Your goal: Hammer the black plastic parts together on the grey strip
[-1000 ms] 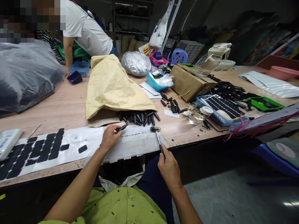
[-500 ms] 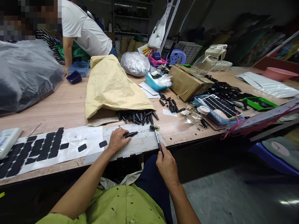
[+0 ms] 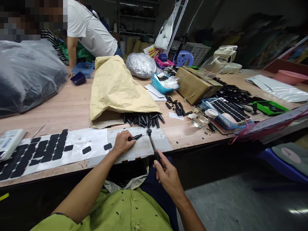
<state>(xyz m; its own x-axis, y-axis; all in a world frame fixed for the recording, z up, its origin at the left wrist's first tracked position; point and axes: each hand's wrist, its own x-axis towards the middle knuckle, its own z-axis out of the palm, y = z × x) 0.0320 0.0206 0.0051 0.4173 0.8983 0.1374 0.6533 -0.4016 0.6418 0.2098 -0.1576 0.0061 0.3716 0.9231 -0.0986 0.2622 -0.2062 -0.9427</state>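
Observation:
My left hand [image 3: 122, 143] is closed on a small black pointed part [image 3: 136, 137], holding it down on a grey-white sheet [image 3: 141, 146] at the table's near edge. My right hand [image 3: 167, 175] grips the handle of a small hammer [image 3: 152, 143]. The hammer's head is lifted just right of the part's tip. More black parts [image 3: 143, 119] spill from the mouth of a tan paper sack [image 3: 115, 88] just beyond the sheet.
Black pads on white backing [image 3: 40, 150] lie at the left. A cardboard box [image 3: 194, 84], a blue tray with a solar panel [image 3: 226, 110] and loose black parts [image 3: 176, 108] are at the right. A person in a white shirt [image 3: 89, 27] bends over the far side.
My left hand drew the black part back onto the sheet and laid it flat. The hammer swung left and its head rose toward the part's tip.

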